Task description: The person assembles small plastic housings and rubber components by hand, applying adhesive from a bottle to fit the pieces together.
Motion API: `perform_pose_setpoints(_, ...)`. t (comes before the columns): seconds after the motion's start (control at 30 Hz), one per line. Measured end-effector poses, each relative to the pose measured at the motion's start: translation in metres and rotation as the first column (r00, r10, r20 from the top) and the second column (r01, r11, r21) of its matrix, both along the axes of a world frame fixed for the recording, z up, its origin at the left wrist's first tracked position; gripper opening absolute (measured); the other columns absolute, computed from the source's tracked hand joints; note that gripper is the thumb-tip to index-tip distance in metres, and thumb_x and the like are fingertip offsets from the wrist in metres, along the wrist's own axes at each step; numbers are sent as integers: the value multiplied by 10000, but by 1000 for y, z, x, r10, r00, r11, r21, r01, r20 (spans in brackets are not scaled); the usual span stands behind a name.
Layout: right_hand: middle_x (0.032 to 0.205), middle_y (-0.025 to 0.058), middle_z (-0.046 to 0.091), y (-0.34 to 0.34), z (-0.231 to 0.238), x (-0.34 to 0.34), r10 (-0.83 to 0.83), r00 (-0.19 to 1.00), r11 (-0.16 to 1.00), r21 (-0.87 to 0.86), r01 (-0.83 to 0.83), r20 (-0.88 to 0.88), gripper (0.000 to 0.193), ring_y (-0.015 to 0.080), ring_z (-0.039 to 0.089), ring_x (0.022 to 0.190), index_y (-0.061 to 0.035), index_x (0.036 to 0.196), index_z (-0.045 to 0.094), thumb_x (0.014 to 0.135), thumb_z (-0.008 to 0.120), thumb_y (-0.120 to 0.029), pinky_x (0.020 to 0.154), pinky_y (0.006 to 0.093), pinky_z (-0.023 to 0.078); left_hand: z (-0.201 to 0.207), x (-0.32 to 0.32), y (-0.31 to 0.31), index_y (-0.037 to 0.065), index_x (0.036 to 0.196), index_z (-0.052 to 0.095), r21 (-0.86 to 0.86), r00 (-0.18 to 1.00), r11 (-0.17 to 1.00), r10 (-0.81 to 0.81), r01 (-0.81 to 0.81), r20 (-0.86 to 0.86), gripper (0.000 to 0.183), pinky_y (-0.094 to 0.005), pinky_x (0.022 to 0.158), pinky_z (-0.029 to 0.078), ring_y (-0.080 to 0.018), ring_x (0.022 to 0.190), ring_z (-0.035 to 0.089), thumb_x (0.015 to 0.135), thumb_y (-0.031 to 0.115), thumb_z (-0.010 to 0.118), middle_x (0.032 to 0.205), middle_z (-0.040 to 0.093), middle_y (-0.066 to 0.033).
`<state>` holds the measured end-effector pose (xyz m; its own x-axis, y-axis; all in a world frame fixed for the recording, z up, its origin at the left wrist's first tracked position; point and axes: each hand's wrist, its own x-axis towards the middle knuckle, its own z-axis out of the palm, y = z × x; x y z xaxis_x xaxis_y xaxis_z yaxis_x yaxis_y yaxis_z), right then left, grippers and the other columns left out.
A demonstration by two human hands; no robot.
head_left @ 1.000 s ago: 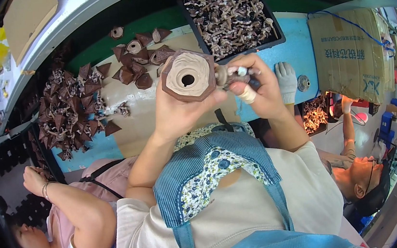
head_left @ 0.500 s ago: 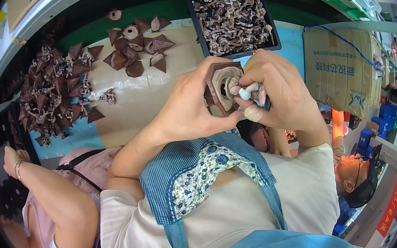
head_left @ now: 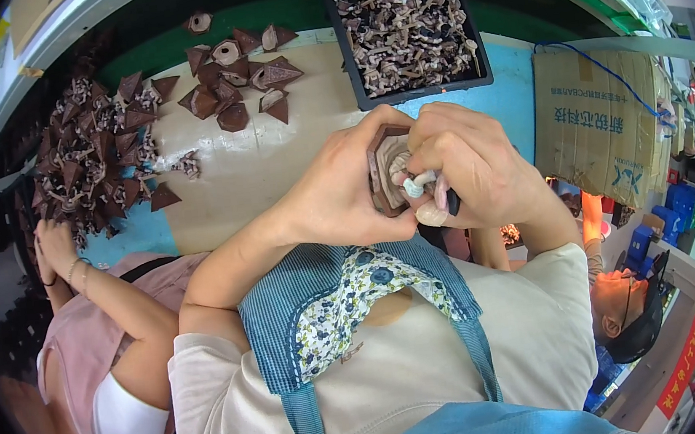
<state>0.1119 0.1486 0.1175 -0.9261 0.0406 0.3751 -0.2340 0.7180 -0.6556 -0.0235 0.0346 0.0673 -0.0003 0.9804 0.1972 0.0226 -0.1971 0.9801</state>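
My left hand (head_left: 352,184) is wrapped round a brown, many-sided hollow piece (head_left: 377,176) with a pale, ridged inside. Close against it, my right hand (head_left: 473,161) grips a small pale figurine (head_left: 422,182) with a light-blue part, at the mouth of the brown piece. A pale cover sits on one of my right fingertips. My right fingers hide much of the figurine, and I cannot tell how far it reaches inside.
A black tray (head_left: 423,86) of small pale and dark pieces stands beyond my hands. Brown pointed pieces (head_left: 228,90) lie on the table, with a larger heap (head_left: 91,151) farther left. A cardboard box (head_left: 596,119) stands right. At left, a co-worker's hands (head_left: 58,247) are by the heap.
My right hand has shifted slightly left, bringing the figurine closer over the brown piece's opening. The co-worker's hands at left have moved up to the heap.
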Motion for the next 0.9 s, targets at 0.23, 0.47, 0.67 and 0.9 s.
perform_pose_setpoints(0.23, 906, 97, 552, 24, 4, -10, -29, 983, 973, -218, 69, 183, 378, 289, 544, 880, -30, 992, 547, 633, 648, 29, 766, 349, 452, -19, -14, -1, -3, 1205, 397, -89, 865, 985, -87, 150, 494, 698, -300, 897, 426, -142, 1043, 508, 653, 121, 806, 1151, 518, -86)
perform_pose_setpoints(0.47, 1086, 92, 598, 23, -35, -23, 124, 990, 981, 139, -132, 70, 406, 305, 515, 1092, -17, 967, 594, 579, 558, 99, 967, 414, 384, -67, -33, -12, -46, 1156, 449, -46, 294, 735, -213, 677, 932, 580, -292, 766, 476, -154, 868, 560, 693, 146, 741, 1016, 555, -96)
perform_pose_setpoints(0.67, 1044, 133, 586, 9, -108, 15, -424, 889, 850, -263, 457, 176, 519, 319, 550, 993, -21, 1033, 565, 566, 410, 142, 881, 368, 433, -101, -51, -48, -28, 1202, 423, -465, 924, 875, -59, -134, -378, 615, -378, 801, 485, -303, 953, 574, 691, 144, 719, 1069, 544, -189)
perform_pose_setpoints(0.9, 1035, 138, 585, -40, -240, 55, -426, 726, 677, -342, 652, 540, 452, 322, 545, 1014, -14, 1089, 527, 659, 471, 112, 889, 370, 435, -141, -63, -28, 50, 1306, 374, -475, 666, 760, -75, -444, -742, 741, -443, 837, 475, -429, 1024, 526, 662, 132, 732, 1176, 473, -248)
